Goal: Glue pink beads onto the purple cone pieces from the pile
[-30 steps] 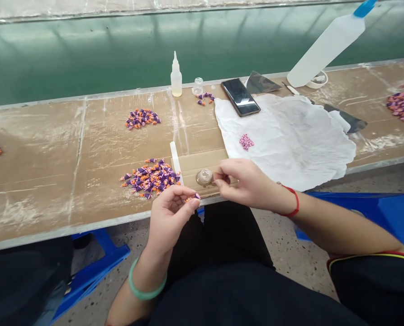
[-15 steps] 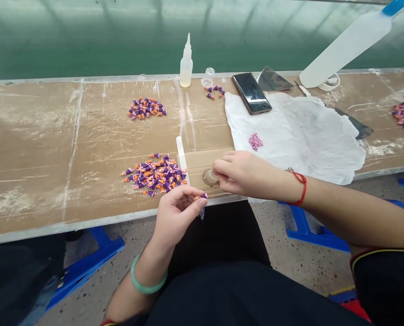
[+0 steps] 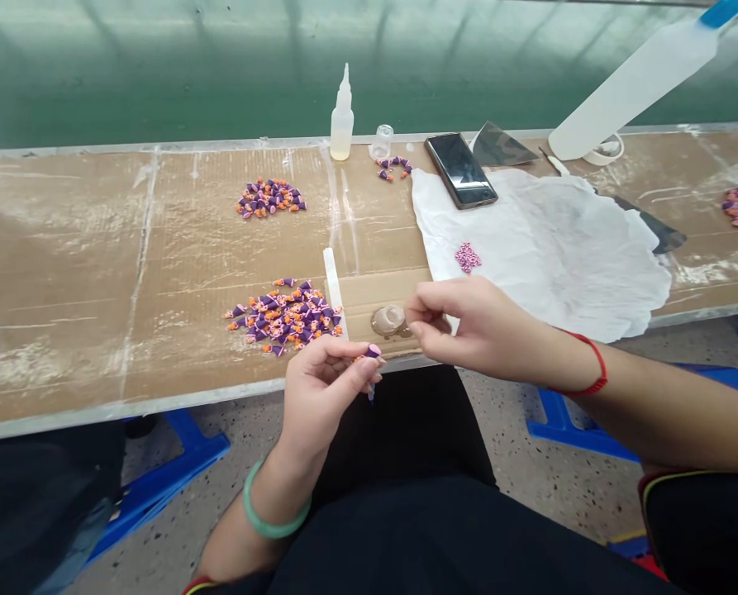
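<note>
showing its pink end, a purple piece point(image 3: 373, 351) was held at the front edge of the desk point(image 3: 64, 248), gripped by the fingers of the left hand point(image 3: 319, 392). on the right hand point(image 3: 473, 318), the fingers were drawn together just beside a round object point(image 3: 388, 319); whether anything was pinched there could not be told. similar pieces point(image 3: 285, 318) were heaped beside a white strip point(image 3: 333, 281).

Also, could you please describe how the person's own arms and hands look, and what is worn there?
The left hand is ungloved, with a smooth green bangle at its wrist. The right hand, also ungloved, has a thin red bracelet. The dark sleeves are edged red and yellow.
</note>
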The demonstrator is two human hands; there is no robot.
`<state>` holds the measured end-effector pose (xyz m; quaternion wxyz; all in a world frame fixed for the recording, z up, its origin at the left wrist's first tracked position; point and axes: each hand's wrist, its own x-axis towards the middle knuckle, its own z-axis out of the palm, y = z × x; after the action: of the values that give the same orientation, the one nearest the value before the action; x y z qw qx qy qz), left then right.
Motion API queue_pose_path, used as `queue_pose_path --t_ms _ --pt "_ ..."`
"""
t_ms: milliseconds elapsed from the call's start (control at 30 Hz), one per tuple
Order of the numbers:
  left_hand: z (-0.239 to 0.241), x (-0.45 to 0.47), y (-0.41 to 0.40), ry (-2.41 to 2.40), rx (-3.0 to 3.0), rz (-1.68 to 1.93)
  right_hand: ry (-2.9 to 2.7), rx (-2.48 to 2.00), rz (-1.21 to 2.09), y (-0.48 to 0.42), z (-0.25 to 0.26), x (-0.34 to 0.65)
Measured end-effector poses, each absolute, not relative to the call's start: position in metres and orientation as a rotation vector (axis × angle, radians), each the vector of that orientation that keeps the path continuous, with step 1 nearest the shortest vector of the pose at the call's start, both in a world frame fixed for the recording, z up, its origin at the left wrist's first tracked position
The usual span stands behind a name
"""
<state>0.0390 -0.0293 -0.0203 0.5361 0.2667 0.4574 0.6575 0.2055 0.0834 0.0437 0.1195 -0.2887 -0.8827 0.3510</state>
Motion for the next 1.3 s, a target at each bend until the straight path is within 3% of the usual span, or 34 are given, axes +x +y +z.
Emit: queue_pose_path --t_ms 133,233,1300 --pt "-0.007 0.047 -0.033 1.013 0.648 1.588 -2.034 -0.976 1.817 0.067 0.052 0.204" --pt "0.0 0.052 -0.035 0.99 0.655 1.607 -1.908 -0.963 1.954 0.06 0.056 0.205" --pt "0.009 0.066 -0.035 1.058 0.748 1.618 -2.33 -0.713 1.197 0.051 0.057 0.22"
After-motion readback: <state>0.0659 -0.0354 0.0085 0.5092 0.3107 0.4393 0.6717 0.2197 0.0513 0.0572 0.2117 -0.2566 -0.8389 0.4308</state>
